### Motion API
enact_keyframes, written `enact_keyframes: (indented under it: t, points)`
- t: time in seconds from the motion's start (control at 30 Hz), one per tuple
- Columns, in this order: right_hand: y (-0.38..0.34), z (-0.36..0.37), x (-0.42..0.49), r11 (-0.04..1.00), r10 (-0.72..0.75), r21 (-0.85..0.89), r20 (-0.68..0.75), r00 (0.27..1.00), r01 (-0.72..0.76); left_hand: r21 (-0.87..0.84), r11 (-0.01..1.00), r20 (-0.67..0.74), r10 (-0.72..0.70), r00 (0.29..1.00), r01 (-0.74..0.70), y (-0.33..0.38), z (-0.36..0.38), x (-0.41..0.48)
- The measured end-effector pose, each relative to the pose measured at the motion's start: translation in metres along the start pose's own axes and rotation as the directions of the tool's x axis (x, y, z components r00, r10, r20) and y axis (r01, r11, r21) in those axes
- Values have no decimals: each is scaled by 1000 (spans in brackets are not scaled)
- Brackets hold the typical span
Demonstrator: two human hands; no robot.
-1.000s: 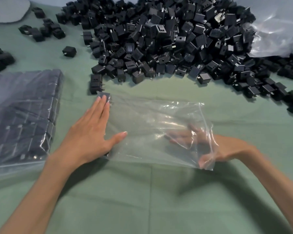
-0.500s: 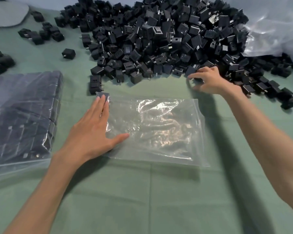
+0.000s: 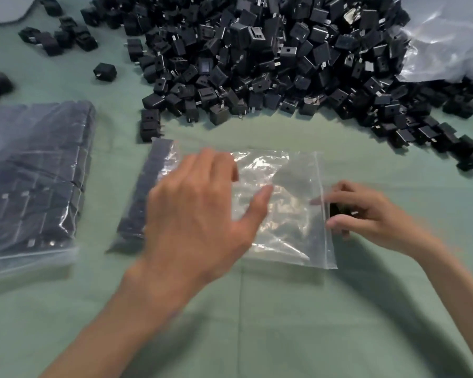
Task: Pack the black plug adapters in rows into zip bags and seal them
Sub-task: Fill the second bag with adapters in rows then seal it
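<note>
Where the frame's left edge cuts it off, a packed bag (image 3: 30, 181) of glossy clear plastic lies flat on the matte green cloth (image 3: 257, 323), its boxy black contents set in tight rows and dimmed by the film. Above it a few loose adapters (image 3: 58, 36) sit scattered, small hard cubes with short metal prongs, beside a pale grey shape in the corner that is too cropped to identify. Nearer the middle, a row of adapters (image 3: 148, 192) stands packed against the closed left side of the zip bag (image 3: 284, 214), hazy behind wrinkled film. The left hand (image 3: 200, 214) spreads over that bag with fingers straight and apart, holding nothing; motion blur smears it, and whether the palm presses the plastic cannot be told. It hides much of the bag's middle. The rest of the bag is thin, crinkled and shiny, lying flat with its zip strip along the right side. Beyond it the big pile (image 3: 271, 55) of black adapters heaps up in every direction, its top cut off by the frame. At the bag's mouth the right hand (image 3: 366, 214) pinches one adapter (image 3: 339, 210) between curled fingers and thumb, which cover most of it; one fingertip shows through the film. Farthest right, a crumpled plastic sheet (image 3: 448, 36) lies over the pile's edge.
</note>
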State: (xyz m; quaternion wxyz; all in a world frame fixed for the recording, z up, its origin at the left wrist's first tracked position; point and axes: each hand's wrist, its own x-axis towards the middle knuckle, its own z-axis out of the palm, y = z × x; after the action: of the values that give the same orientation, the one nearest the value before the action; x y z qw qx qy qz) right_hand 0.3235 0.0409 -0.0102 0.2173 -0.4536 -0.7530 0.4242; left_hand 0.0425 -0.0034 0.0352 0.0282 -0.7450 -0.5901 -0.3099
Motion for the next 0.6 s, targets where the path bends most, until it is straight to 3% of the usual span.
enact_keyframes:
  t: [0.07,0.17,0.3,0.4,0.47,0.6]
  points:
    - [-4,10,1,988,-31,154,58,998,22,47,997,120,48,992,-54,50,16,5]
    - [-4,15,0,917,-100,397,179,979,20,90,994,431,23,902,-68,90,46,16]
    - [3,12,1,795,-76,593,304,950,-127,180,975,426,41,904,-130,82,62,16]
    - [6,15,7,904,57,403,212,976,-140,214,963,432,58,900,-165,78,62,11]
    - [2,16,13,965,45,246,188,981,-92,161,974,435,75,897,-160,74,68,9]
    - [-15,9,36,981,7,186,240,971,-53,13,1000,235,9,972,-12,63,60,21]
